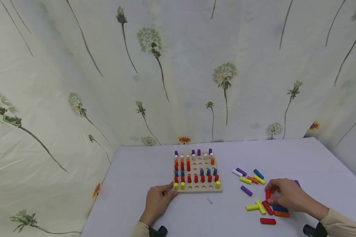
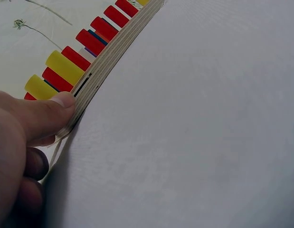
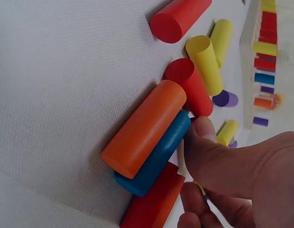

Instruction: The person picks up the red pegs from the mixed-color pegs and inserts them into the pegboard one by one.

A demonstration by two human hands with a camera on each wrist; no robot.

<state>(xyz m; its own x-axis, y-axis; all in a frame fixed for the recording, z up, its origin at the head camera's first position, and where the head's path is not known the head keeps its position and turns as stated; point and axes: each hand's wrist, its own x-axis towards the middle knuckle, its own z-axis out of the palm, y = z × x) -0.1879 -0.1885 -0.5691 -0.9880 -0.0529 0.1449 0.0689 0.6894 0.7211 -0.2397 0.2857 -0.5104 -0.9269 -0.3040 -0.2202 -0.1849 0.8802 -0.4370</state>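
A wooden pegboard (image 1: 200,190) stands mid-table, with rows of yellow, red, blue, orange, white and purple pegs upright in it and some bare holes. My left hand (image 1: 156,201) grips its near left corner; in the left wrist view the thumb (image 2: 61,102) lies against the plywood edge. Over on the right, my right hand (image 1: 292,196) pinches a red peg (image 1: 268,195) between thumb and fingers. Beneath that hand lie another red peg (image 1: 267,208), a blue peg (image 3: 154,156) and an orange peg (image 3: 144,128). In the right wrist view the thumb hides the pinched peg.
Loose pegs lie right of the board: purple (image 1: 246,191), white (image 1: 237,172), blue (image 1: 258,173), orange (image 1: 252,180) and several yellow. A red peg (image 1: 268,221) is nearest the front. Behind the white-covered table (image 1: 136,171) hangs a dandelion-print cloth (image 1: 184,82).
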